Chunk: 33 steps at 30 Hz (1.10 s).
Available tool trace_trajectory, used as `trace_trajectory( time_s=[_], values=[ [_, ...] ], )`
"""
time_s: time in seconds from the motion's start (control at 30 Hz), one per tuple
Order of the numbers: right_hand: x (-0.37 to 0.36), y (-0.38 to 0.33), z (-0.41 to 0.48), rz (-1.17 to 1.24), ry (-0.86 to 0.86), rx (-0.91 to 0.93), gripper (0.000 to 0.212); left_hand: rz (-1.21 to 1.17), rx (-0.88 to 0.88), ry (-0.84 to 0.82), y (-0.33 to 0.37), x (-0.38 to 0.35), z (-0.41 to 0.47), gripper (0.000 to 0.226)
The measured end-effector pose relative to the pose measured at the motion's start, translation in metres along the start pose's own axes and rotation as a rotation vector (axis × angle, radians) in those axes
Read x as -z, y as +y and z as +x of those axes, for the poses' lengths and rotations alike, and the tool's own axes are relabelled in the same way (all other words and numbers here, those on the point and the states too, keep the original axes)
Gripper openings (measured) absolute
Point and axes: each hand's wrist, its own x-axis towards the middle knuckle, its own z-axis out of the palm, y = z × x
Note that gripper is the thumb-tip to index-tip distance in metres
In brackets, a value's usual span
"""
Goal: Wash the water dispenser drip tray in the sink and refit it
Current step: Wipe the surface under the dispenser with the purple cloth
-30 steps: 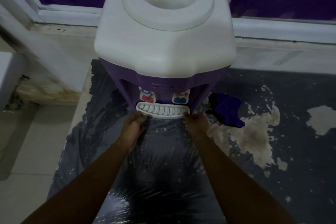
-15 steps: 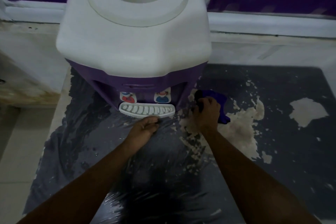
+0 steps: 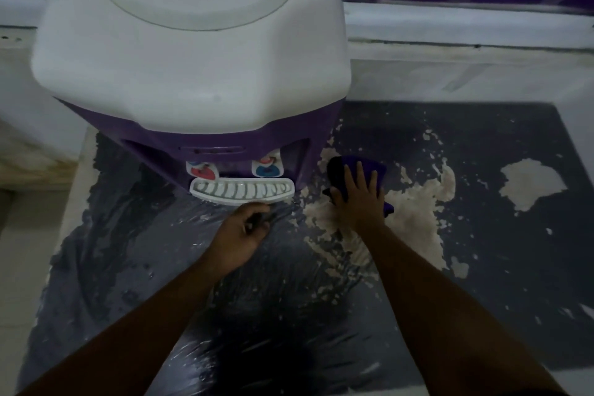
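The dispenser (image 3: 193,74) (white top, purple body) stands at the back-left of the bench (image 3: 482,235) and fills most of the view. The tray (image 3: 241,191) sits in its slot at the foot of the dispenser, under the red tap (image 3: 203,172) and the blue tap (image 3: 267,170). The taps have small marks on them, too blurry to read.

L hand (image 3: 239,235) is just in front of the tray's front rim. Its fingers are curled in w/ nothing seen inside them. I can't tell if the thumb tip touches the rim.

R hand (image 3: 356,199) lies flat w/ fingers straight and spread, pressing on a purple cloth (image 3: 336,172). The cloth is on the bench just beside the dispenser's right side.

The bench top is dark and shiny, w/ creases in front. Pale worn patches show by the cloth, and a big one (image 3: 530,183) is farther right. The bench's left edge runs close to the dispenser, so room is tight there. A white sill (image 3: 450,14) runs along the back. There is lots of open bench to the right and in front.
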Motion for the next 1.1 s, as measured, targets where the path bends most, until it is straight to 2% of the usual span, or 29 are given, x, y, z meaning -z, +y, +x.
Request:
trace_trajectory(
  time_s=[0.4,0.5,0.63,0.73,0.83,0.97,1.1],
  values=[
    [-0.049,-0.073,-0.081,0.071,-0.002,0.002,0.055,-0.011,-0.004,0.001,-0.023,0.031,-0.023,0.033],
    [-0.061,-0.093,-0.100,0.058,-0.029,0.116,0.054,-0.011,-0.015,0.005,-0.026,0.037,-0.029,0.038],
    [-0.079,-0.111,-0.124,-0.028,-0.121,0.408,0.058,0.004,-0.006,0.003,-0.024,0.041,-0.033,0.032],
    [-0.082,-0.101,-0.127,-0.094,-0.094,0.509,0.060,-0.033,-0.023,-0.021,-0.019,0.041,-0.039,0.037],
    [-0.070,-0.077,-0.117,-0.151,-0.061,0.426,0.065,0.026,-0.053,-0.035,-0.020,0.043,-0.042,0.030],
    [-0.053,-0.038,-0.115,-0.144,0.011,0.123,0.075,0.048,-0.071,-0.004,-0.024,0.048,-0.044,0.027],
    [-0.047,-0.013,-0.124,-0.073,-0.008,-0.128,0.086,-0.005,-0.049,-0.024,-0.029,0.056,-0.052,0.028]
  ],
)
